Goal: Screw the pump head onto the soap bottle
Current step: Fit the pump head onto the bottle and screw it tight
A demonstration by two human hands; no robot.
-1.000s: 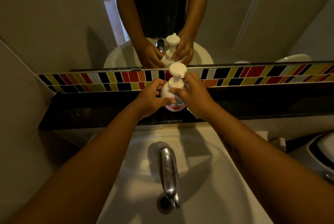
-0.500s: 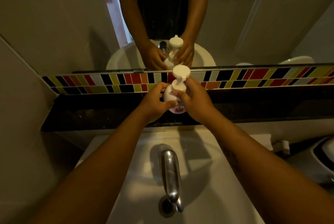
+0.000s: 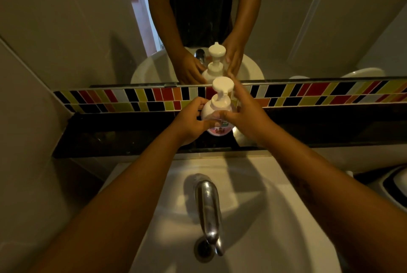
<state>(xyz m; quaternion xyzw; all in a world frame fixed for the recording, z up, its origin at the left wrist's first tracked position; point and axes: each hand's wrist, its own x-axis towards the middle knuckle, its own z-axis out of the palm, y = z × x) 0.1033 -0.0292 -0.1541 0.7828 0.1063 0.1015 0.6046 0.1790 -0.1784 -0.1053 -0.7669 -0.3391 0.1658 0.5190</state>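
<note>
On the dark ledge (image 3: 110,138) behind the white sink (image 3: 253,217), below the mirror (image 3: 308,19), a small white soap bottle (image 3: 206,112) stands upright, about midway along the strip of coloured tiles (image 3: 308,94) at the far wall. Its white pump head (image 3: 222,87) sits on the bottle neck, with the round top plate highest and the collar flush on the shoulder; how far the thread is turned cannot be told. The left hand (image 3: 190,121) is wrapped around the left side of the bottle body, thumb across the near face, gripping it. The right hand (image 3: 247,114) is at the right side of the bottle with its fingers spread wide: the thumb touches the near face just under the collar, while the other fingers reach up loosely beside the pump head, and whether they touch it is unclear. A pink label shows at the bottle's base between the two hands. Nearer, the chrome tap (image 3: 208,206) curves out over the drain (image 3: 203,250). Both arms and the bottle are reflected in the mirror.
</note>
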